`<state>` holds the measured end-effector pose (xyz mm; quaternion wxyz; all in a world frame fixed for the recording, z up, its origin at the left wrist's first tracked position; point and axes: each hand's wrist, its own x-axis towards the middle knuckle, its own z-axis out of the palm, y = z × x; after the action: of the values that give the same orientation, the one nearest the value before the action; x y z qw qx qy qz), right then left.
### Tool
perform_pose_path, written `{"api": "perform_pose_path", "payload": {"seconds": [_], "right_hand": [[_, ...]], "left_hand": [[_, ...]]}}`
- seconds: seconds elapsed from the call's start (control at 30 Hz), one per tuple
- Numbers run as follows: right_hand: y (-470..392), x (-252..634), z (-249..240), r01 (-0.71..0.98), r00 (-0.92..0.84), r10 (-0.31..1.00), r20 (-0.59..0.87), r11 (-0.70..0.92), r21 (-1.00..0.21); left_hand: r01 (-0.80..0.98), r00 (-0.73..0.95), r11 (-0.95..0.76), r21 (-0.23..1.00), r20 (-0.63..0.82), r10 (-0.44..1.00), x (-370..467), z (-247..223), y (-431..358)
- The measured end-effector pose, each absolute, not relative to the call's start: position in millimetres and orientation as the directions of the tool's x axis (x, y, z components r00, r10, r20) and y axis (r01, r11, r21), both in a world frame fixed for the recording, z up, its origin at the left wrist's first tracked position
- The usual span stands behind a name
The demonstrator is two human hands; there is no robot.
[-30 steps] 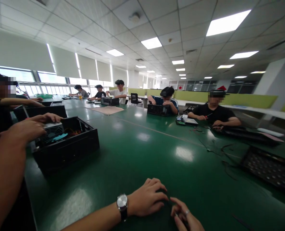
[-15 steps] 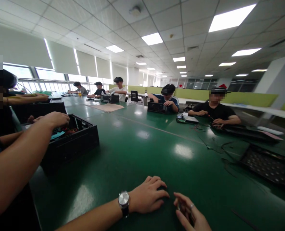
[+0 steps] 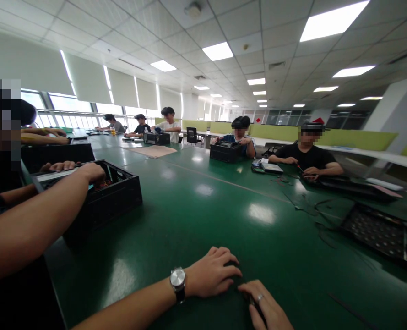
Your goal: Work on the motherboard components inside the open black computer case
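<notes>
My left hand [image 3: 213,272] lies palm down on the green table [image 3: 176,233], its fingers stretched forward and a little apart, with nothing visible in it. On that wrist is a round silver watch [image 3: 177,277] with a dark strap. Close by on the right, at the bottom of the view, my right hand [image 3: 265,305] is curled inward, its fingertips near the left hand's thumb. A ring [image 3: 259,298] shows on one finger. Something small and dark seems to be between its thumb and fingers; the hand hides most of it.
On the left, a co-worker's arm [image 3: 48,224] reaches into an open black computer case [image 3: 116,197]. A black perforated metal panel [image 3: 378,233] lies at right, beside loose dark cables [image 3: 322,220]. Across the table, other people handle a black case [image 3: 225,152] and further parts.
My right hand has shifted left and turned over more, closer to my left hand. My left hand stays nearly still. The co-worker's arm at left has moved deeper over the case.
</notes>
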<state>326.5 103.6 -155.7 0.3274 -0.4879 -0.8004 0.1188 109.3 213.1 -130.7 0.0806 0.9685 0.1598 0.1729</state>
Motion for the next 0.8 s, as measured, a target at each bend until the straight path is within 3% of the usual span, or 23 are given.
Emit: {"api": "perform_pose_path", "payload": {"seconds": [0.33,0.5,0.67,0.8], "right_hand": [[97.8,325.5,-147.5,0.584,-0.265,0.873,0.410,0.484,-0.652],[91.6,322.7,-143.9,0.632,-0.269,0.889,0.371,0.453,-0.628],[74.2,314.0,-141.5,0.591,-0.214,0.896,0.390,0.437,-0.678],[49.3,304.4,-157.6,0.567,-0.249,0.887,0.389,0.460,-0.684]], "left_hand": [[0.333,0.839,-0.918,0.215,0.376,0.393,108.2,-127.2,213.5],[0.417,0.720,-0.876,0.243,0.500,0.482,103.7,-121.2,219.5],[0.544,0.629,-0.835,0.083,0.618,0.471,108.1,-66.0,266.6],[0.727,0.532,-0.687,0.024,0.613,0.584,121.8,-2.8,334.3]]}}
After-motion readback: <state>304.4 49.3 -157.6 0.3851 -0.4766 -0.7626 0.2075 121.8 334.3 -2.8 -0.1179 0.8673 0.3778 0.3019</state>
